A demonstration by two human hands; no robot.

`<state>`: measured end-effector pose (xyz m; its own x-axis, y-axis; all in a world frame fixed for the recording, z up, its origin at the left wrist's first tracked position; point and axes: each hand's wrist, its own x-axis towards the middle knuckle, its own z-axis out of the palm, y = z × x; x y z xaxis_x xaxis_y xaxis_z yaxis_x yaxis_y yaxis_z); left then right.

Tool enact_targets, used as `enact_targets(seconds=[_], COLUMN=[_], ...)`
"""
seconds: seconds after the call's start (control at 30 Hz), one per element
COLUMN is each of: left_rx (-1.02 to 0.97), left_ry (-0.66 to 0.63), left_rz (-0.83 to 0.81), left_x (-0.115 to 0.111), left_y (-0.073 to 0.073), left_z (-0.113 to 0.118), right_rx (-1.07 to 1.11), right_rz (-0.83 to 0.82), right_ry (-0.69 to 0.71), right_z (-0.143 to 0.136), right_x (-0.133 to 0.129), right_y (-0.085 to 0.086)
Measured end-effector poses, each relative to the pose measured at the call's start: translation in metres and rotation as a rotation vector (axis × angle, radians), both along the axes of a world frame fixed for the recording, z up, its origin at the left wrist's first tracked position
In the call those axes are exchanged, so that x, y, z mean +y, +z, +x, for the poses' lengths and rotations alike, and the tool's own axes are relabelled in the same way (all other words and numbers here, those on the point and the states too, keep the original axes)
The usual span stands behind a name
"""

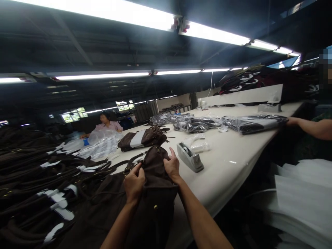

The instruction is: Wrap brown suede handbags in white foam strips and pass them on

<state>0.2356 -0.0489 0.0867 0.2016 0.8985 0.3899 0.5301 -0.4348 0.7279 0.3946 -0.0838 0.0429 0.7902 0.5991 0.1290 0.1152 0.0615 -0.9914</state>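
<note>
A dark brown bag (158,193) with small metal studs lies in front of me, partly on the near edge of the white table (207,180). My left hand (135,183) grips its left side, fingers curled and thumb pressed against the fabric. On the bag's right side my right hand (171,166) holds the edge, index finger raised and the other fingers bent around the fabric. Just right of that hand stands a grey tape dispenser (190,157). Beyond the bag, another brown bag (141,138) lies with a pale band around it.
Brown bags with white-wrapped handles form a pile (33,193) at left. Plastic-wrapped bags (194,123) lie farther back. A co-worker's hand (293,121) touches a wrapped bag (255,123) at right. Another person (109,124) sits behind clear plastic (100,141). White sheets (303,190) are stacked lower right.
</note>
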Motion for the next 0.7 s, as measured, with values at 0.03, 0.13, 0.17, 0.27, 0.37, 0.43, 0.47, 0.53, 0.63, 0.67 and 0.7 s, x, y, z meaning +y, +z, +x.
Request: enact_targets(seconds=[0.03, 0.13, 0.17, 0.27, 0.37, 0.43, 0.47, 0.53, 0.63, 0.67, 0.7], left_rx=[0.041, 0.181, 0.226, 0.341, 0.422, 0.457, 0.47, 0.487, 0.504, 0.514, 0.529], left_ry=[-0.008, -0.074, -0.108, -0.223, -0.299, -0.315, -0.318, -0.314, -0.294, -0.291, -0.289], left_rz=[0.011, -0.002, -0.023, -0.089, -0.106, -0.094, -0.086, -0.071, -0.051, -0.038, -0.021], left_x=[-0.001, -0.007, -0.01, -0.017, -0.022, -0.021, -0.02, -0.015, -0.01, -0.01, -0.013], left_y=[0.0, -0.007, -0.012, -0.028, -0.037, -0.037, -0.036, -0.03, -0.018, -0.014, -0.011], left_z=[0.005, 0.022, 0.029, 0.048, 0.059, 0.058, 0.056, 0.05, 0.044, 0.044, 0.045], right_rx=[-0.191, -0.445, -0.418, -0.246, -0.144, -0.072, -0.019, 0.092, 0.207, 0.233, 0.263], right_rz=[-0.066, -0.289, -0.334, -0.357, -0.35, -0.356, -0.343, -0.291, -0.199, -0.177, -0.142], right_ry=[-0.066, -0.109, -0.129, -0.235, -0.188, -0.146, -0.14, -0.141, -0.111, -0.088, -0.054], right_z=[0.001, 0.002, 0.003, 0.014, 0.03, 0.039, 0.043, 0.051, 0.061, 0.063, 0.065], right_x=[0.0, -0.004, -0.007, -0.012, -0.01, -0.005, -0.001, 0.007, 0.018, 0.021, 0.023], right_y=[-0.004, -0.031, -0.04, -0.057, -0.059, -0.058, -0.059, -0.062, -0.07, -0.073, -0.074])
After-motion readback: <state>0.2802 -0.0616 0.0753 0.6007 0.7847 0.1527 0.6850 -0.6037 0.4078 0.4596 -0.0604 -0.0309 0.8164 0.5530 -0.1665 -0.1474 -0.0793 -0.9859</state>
